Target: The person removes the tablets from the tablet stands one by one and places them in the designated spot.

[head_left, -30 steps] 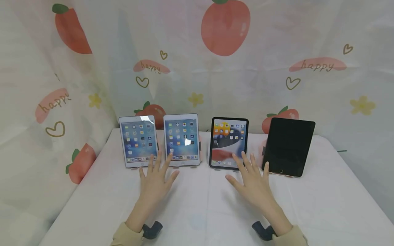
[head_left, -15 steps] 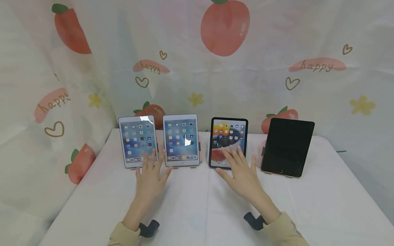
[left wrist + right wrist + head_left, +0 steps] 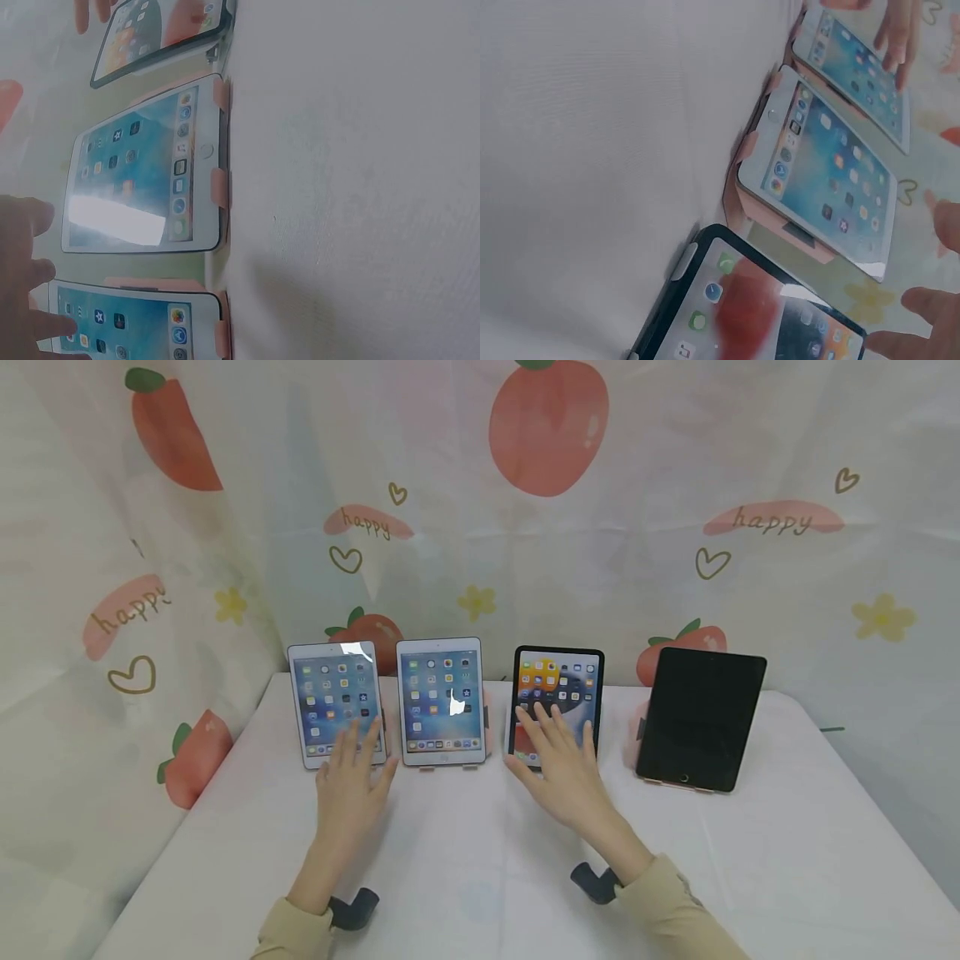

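Four tablets would exceed a count, so several tablets stand in a row, tilted back on stands. My left hand (image 3: 348,802) has its fingers spread before the lower part of the leftmost white tablet (image 3: 336,693). Holding nothing, my right hand (image 3: 564,781) spreads its fingers before the black-framed tablet (image 3: 558,672), covering its lower left. Whether either hand touches a screen, I cannot tell. Between them stands a second white tablet (image 3: 442,693), lit with app icons. In the left wrist view, fingertips (image 3: 56,325) overlap the near white tablet; in the right wrist view, fingers (image 3: 922,307) show at the edge.
At the right stands a tablet with a dark screen (image 3: 701,718). Pink stands (image 3: 746,146) prop the white tablets. A white cloth covers the table (image 3: 465,860). Behind hangs a curtain (image 3: 637,568) printed with fruit. Black curved pieces (image 3: 356,910) sit by both wrists.
Both hands have moved left with fingers spread. The left went from between the two white tablets to the leftmost one; the right left the dark tablet's edge. The tablets stay put.
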A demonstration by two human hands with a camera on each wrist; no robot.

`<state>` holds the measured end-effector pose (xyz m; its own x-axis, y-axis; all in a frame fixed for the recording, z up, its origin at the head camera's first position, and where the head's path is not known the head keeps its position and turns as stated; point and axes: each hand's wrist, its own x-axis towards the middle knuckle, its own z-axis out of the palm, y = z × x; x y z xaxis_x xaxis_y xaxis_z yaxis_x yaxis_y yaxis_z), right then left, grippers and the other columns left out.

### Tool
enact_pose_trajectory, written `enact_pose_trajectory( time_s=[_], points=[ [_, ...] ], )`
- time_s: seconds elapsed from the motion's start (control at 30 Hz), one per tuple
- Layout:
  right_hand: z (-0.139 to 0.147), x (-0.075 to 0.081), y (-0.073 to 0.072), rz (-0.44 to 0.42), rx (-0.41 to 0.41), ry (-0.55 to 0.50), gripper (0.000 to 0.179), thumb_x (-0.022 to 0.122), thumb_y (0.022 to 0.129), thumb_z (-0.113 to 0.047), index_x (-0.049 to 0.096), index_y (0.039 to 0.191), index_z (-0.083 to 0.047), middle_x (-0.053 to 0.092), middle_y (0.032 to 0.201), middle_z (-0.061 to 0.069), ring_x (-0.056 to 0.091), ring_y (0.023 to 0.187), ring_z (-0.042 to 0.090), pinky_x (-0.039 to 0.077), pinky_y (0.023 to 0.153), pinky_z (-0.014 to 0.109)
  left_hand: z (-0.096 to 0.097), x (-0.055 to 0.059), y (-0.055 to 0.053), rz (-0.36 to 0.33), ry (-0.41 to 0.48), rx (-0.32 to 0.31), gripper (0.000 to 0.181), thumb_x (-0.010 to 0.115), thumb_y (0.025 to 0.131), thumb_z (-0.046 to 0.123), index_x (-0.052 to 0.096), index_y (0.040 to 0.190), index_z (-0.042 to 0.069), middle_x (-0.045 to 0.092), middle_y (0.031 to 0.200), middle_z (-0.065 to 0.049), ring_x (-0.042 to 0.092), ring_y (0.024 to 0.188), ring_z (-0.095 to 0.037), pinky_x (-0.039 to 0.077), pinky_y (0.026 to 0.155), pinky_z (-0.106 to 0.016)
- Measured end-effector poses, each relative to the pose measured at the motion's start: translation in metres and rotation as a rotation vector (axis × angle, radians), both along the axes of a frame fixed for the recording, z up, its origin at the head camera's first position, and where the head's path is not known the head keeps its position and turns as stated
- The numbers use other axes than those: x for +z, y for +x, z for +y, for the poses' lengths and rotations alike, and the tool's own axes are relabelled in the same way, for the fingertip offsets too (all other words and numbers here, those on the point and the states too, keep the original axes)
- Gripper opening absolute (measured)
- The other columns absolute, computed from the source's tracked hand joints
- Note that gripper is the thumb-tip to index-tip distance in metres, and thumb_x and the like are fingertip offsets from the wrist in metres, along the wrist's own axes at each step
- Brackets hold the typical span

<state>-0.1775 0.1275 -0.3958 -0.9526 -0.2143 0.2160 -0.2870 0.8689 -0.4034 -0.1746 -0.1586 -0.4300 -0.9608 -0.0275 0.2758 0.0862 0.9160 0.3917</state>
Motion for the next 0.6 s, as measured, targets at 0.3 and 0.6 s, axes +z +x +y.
enact_pose_trajectory(
  time_s=[0.3, 0.6],
  points=[
    [-0.016, 0.003, -0.006, 0.011, 0.036, -0.024, 0.067, 0.047, 0.096, -0.053, 0.025, 0.153, -0.025, 0.024, 0.160, 0.008, 0.014, 0.150, 0.032, 0.002, 0.114, 0.069, -0.009, 0.001, -0.004, 0.045, 0.036, 0.031, 0.063, 0.048, 0.098, 0.042, 0.025, 0.153, 0.018, 0.021, 0.159, -0.019, 0.020, 0.144, -0.045, 0.026, 0.105, -0.073],
    [-0.039, 0.005, -0.016, 0.017, 0.077, -0.039, 0.068, 0.045, 0.096, -0.053, 0.022, 0.153, -0.025, 0.025, 0.160, 0.007, 0.016, 0.150, 0.030, 0.000, 0.118, 0.063, -0.017, 0.001, -0.010, 0.066, 0.069, 0.050, 0.059, 0.042, 0.101, 0.042, 0.026, 0.152, 0.017, 0.023, 0.158, -0.021, 0.021, 0.144, -0.046, 0.028, 0.104, -0.073]
  ],
)
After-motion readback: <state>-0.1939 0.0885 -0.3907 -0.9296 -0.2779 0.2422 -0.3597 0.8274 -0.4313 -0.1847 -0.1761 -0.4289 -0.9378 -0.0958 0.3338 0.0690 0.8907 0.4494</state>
